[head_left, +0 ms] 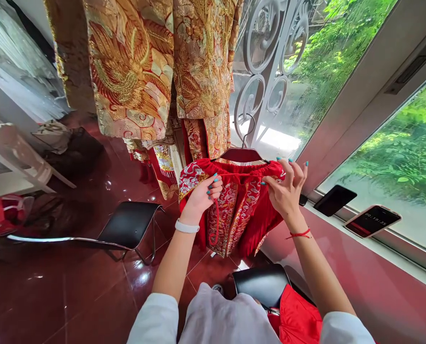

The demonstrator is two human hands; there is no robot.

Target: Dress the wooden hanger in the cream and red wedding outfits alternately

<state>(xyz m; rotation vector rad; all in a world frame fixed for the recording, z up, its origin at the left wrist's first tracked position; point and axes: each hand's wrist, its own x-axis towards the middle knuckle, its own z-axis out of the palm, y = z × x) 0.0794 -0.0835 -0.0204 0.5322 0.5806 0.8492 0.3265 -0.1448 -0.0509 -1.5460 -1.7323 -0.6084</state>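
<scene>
Skirt [239,210] on hanger [240,154] | my left hand [200,193] grips its waistband [245,173] | my right hand [286,188] pinches it, fingers spread

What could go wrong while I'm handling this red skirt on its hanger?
1. The hanger hangs only by its thin hook on the white grille; a tug from the left hand or right hand on the red skirt could unhook it.
2. The red loop dangling under the left hand might snag fingers or embroidery.
3. Two phones lie on the sill beside the right arm; a swing could knock them.
</scene>
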